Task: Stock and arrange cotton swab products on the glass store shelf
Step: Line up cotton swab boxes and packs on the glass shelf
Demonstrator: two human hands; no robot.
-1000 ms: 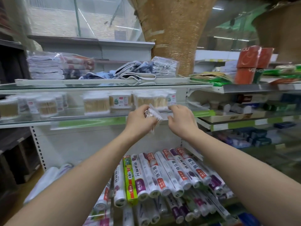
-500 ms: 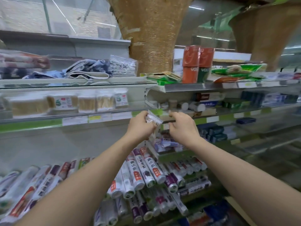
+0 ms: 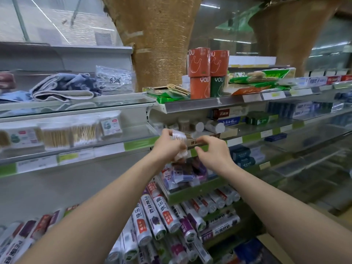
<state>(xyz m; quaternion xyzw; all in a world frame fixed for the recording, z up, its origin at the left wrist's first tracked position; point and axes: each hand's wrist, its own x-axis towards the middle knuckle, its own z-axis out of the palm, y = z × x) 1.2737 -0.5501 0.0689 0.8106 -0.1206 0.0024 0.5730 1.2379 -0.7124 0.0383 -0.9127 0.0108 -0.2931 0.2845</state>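
A: Left hand (image 3: 167, 147) grips a small clear cotton swab packet (image 3: 179, 137), fingers curled round it, just in front of the glass shelf (image 3: 118, 142). Right hand (image 3: 213, 153) beside it, fingers loosely curled, holding nothing.

B: Advice?

A: Set it upright beside the swab boxes (image 3: 57, 134), label outward. Crowded aisle; film rolls (image 3: 160, 216) below.

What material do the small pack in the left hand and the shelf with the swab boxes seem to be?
The small pack in the left hand looks like thin clear plastic film: glossy and crinkled, with swabs visible inside. The shelf looks like glass: transparent, with a reflective surface.
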